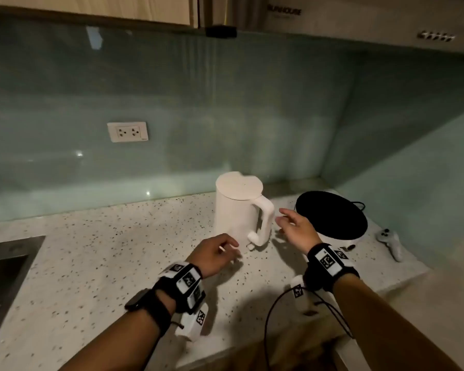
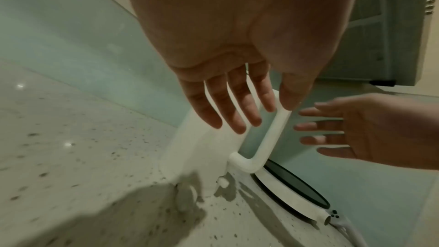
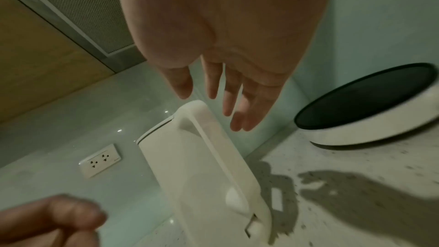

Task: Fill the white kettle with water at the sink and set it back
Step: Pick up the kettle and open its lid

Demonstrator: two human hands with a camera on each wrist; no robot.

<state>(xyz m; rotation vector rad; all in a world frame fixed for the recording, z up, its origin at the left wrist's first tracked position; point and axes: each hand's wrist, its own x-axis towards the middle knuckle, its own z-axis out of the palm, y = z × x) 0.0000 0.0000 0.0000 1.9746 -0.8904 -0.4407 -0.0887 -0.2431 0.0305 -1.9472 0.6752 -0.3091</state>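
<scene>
The white kettle stands upright on the speckled counter, lid closed, its handle facing me. My right hand hovers just right of the handle with fingers spread and holds nothing. My left hand hangs over the counter in front of the kettle's base, fingers relaxed and empty. In the left wrist view the left fingers point at the kettle handle, with the right hand beside it. The right wrist view shows the right fingers above the kettle handle.
A round white appliance with a black top sits right of the kettle, and a white controller lies beyond it. The sink's edge is at far left. A wall socket sits on the green backsplash. A black cable hangs off the counter's front.
</scene>
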